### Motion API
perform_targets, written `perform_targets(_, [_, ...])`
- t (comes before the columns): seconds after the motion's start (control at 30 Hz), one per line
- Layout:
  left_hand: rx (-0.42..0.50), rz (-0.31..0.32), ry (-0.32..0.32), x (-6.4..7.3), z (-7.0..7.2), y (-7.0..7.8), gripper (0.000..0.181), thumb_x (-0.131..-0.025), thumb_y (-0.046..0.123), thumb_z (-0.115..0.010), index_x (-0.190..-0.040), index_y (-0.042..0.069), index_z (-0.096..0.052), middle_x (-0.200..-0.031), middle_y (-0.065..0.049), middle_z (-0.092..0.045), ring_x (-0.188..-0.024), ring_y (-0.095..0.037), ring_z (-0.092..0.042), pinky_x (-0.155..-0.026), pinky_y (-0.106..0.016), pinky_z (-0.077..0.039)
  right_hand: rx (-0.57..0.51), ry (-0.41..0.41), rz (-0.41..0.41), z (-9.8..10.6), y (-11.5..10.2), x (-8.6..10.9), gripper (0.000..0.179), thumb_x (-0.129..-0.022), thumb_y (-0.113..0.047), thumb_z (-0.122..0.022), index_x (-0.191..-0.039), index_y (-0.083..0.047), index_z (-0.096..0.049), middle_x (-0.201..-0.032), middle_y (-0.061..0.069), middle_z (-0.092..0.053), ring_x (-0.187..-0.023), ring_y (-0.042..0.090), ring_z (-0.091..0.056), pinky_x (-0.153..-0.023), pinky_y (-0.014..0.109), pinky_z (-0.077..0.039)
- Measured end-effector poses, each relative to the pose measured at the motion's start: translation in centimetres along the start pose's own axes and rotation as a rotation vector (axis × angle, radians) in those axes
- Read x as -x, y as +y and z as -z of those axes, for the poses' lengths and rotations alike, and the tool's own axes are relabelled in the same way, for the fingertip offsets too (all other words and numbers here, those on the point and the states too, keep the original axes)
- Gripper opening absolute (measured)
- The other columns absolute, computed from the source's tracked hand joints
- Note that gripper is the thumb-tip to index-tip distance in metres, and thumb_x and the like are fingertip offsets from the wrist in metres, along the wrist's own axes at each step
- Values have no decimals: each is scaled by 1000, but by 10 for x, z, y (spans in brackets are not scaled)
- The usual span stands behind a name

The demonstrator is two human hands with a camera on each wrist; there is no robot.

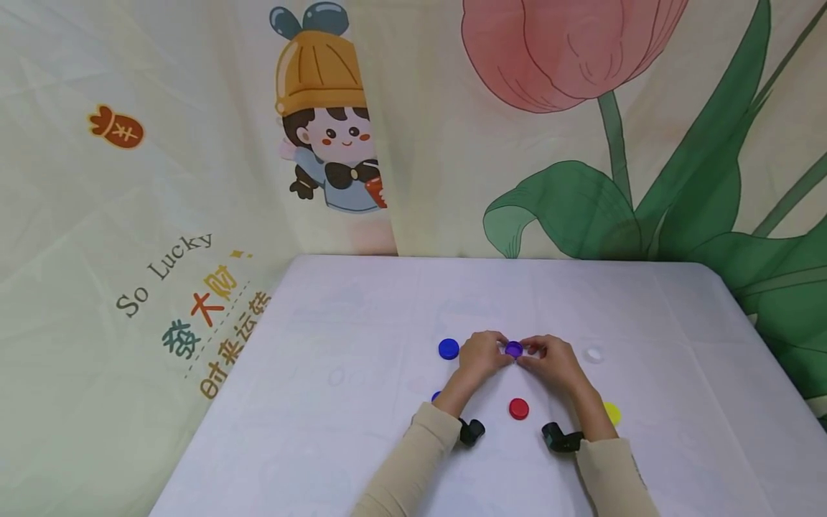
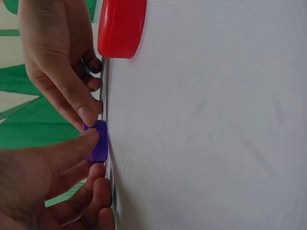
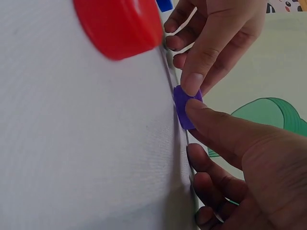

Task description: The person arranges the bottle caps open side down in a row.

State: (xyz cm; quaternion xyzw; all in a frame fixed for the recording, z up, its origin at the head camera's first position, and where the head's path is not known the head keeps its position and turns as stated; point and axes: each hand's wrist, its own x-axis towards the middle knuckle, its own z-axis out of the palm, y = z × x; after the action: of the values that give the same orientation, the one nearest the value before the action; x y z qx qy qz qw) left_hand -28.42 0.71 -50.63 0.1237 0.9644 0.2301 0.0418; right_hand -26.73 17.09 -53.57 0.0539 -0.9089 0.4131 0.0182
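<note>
A small purple bottle cap (image 1: 514,350) sits at the white table's surface between both hands. My left hand (image 1: 482,353) pinches its left side, thumb nearest me. From the right, my right hand (image 1: 555,362) pinches the same cap. In the left wrist view, the left thumb presses on the purple cap (image 2: 100,141) and the right thumb touches its far end. The right wrist view has both thumbs close together on the purple cap (image 3: 181,108). A red bottle cap (image 1: 519,409) lies nearer to me, below the purple one.
A blue cap (image 1: 449,349) lies left of the left hand. Another blue cap (image 1: 436,396) is mostly hidden by the left wrist. The right forearm partly covers a yellow cap (image 1: 612,413). A whitish cap (image 1: 593,355) rests right of the right hand. A printed cloth hangs behind the table (image 1: 362,309).
</note>
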Motion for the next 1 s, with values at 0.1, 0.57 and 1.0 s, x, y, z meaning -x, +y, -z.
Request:
perform_targets(0.1, [-3, -11, 1, 2, 2, 0, 30, -73, 31, -78, -100, 19, -72, -85, 2, -67, -70, -13, -58, -54, -25, -41, -6, -11, -17, 0, -2, 1, 30, -76, -16, -76, -102, -4, -69, -78, 3, -58, -69, 18, -45, -59, 30, -36])
perform_targets(0.57, [93, -363, 103, 21, 45, 6, 30, -80, 31, -71, -104, 13, -71, -61, 10, -55, -55, -1, -46, -51, -14, -35, -15, 114, 142, 35, -39, 24, 36, -76, -32, -76, -105, -13, -69, -83, -1, -61, -79, 19, -46, -64, 33, -39])
perform_targets(1.0, [154, -662, 306, 72, 95, 13, 31, -80, 32, -72, -105, 13, -70, -63, 9, -52, -63, -5, -48, -60, -15, -37, -55, 309, 506, 59, -84, 62, 38, -66, -10, -83, -102, -14, -70, -78, -10, -60, -77, 13, -46, -60, 24, -40])
